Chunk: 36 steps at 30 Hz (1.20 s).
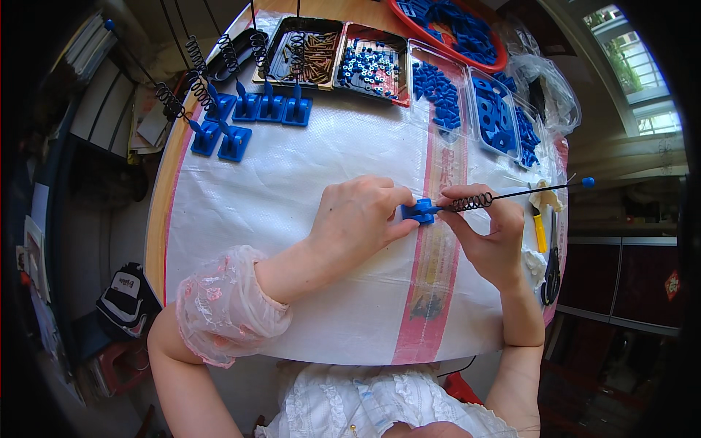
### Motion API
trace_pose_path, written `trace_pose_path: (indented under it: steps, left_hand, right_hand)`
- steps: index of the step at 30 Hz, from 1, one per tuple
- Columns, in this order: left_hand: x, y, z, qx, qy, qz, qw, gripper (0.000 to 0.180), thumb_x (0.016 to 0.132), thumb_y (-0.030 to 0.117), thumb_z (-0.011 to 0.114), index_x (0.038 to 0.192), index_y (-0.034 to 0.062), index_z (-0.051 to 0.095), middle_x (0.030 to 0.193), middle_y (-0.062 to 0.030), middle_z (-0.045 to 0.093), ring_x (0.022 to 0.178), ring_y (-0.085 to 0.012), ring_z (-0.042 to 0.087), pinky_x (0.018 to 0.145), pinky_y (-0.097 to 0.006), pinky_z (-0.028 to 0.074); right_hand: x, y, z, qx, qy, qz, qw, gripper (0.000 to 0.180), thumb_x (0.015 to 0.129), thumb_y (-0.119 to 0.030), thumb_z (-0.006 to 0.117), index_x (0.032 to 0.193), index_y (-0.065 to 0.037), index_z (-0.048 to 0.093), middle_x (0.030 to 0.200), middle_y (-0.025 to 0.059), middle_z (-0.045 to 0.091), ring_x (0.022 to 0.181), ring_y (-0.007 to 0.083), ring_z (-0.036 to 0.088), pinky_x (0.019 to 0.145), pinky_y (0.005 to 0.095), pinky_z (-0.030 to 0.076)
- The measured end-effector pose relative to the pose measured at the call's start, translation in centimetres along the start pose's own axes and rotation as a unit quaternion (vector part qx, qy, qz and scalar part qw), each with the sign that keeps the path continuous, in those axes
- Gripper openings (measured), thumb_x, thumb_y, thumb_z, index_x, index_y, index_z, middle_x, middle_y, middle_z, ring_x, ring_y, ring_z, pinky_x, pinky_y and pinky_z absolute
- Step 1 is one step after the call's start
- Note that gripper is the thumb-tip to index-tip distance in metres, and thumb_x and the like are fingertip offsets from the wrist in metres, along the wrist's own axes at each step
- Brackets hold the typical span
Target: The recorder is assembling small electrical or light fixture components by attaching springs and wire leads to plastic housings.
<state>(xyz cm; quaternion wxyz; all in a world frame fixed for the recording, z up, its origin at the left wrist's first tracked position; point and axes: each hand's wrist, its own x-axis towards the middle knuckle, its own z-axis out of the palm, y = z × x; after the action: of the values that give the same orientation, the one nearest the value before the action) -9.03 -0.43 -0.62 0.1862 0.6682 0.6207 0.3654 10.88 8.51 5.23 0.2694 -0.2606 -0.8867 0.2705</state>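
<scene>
Over the middle of the table, my left hand (363, 212) pinches a small blue plastic base (419, 212) between thumb and fingers. My right hand (487, 226) is closed on a black coil spring (471, 202) just beside the base. From the spring a thin black rod runs out to the right and ends in a blue tip (588, 182). The spring's left end meets a blue piece on the base; my fingertips partly hide that joint. Several similar blue bases with springs and rods (270, 108) stand at the far left of the table.
Along the far edge are a tray of brown screws (319, 60), a tray of small blue and white parts (369, 69), clear boxes of blue pieces (437, 95) and a red basin (504, 55). A yellow-handled tool (539, 232) and black scissors (551, 274) lie at the right edge.
</scene>
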Motion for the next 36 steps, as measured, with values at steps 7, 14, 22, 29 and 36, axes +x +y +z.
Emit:
trace_pose_path:
  steps: [7,14,22,29,36]
  left_hand:
    - [0.00,-0.04,0.01,-0.003,-0.003,-0.004,1.000,0.018,0.082,0.027,0.085,0.094,0.0155,0.078,0.074,-0.0022,0.067,0.070,-0.0222,0.067,0.062,-0.039,0.052]
    - [0.00,0.03,-0.04,0.001,-0.002,-0.003,1.000,0.018,0.082,0.027,0.085,0.094,0.0164,0.078,0.074,-0.0018,0.067,0.069,-0.0218,0.067,0.062,-0.038,0.052]
    - [0.02,0.00,-0.10,-0.006,-0.004,-0.001,1.000,0.018,0.082,0.027,0.085,0.095,0.0161,0.078,0.074,-0.0021,0.067,0.069,-0.0223,0.067,0.062,-0.039,0.053]
    - [0.02,0.05,-0.17,-0.007,-0.009,-0.003,1.000,0.018,0.083,0.026,0.085,0.095,0.0161,0.078,0.075,-0.0022,0.067,0.070,-0.0226,0.067,0.063,-0.039,0.053]
    - [-0.04,0.00,-0.12,-0.004,-0.002,0.000,1.000,0.018,0.082,0.027,0.085,0.096,0.0162,0.079,0.074,-0.0022,0.067,0.069,-0.0222,0.067,0.062,-0.038,0.052]
  right_hand:
    - [0.07,0.07,0.16,0.009,0.003,0.001,1.000,0.026,0.079,0.008,0.080,0.103,-0.001,0.075,0.094,0.0112,0.078,0.084,0.0236,0.077,0.074,0.0309,0.057]
    - [0.06,0.19,0.10,0.009,-0.002,-0.005,1.000,0.026,0.079,0.009,0.079,0.103,-0.001,0.075,0.094,0.0113,0.078,0.084,0.0238,0.077,0.074,0.0310,0.057]
    - [-0.02,0.40,0.08,0.013,-0.008,-0.005,1.000,0.028,0.079,0.009,0.079,0.105,0.000,0.075,0.095,0.0119,0.077,0.085,0.0243,0.077,0.075,0.0313,0.057]
    - [-0.04,0.35,0.09,0.014,-0.008,0.000,1.000,0.028,0.078,0.009,0.079,0.104,-0.001,0.075,0.096,0.0117,0.077,0.086,0.0251,0.077,0.075,0.0318,0.057]
    - [0.01,0.30,0.07,0.008,-0.009,-0.003,1.000,0.027,0.078,0.009,0.079,0.103,-0.001,0.075,0.096,0.0116,0.077,0.086,0.0252,0.077,0.075,0.0318,0.057]
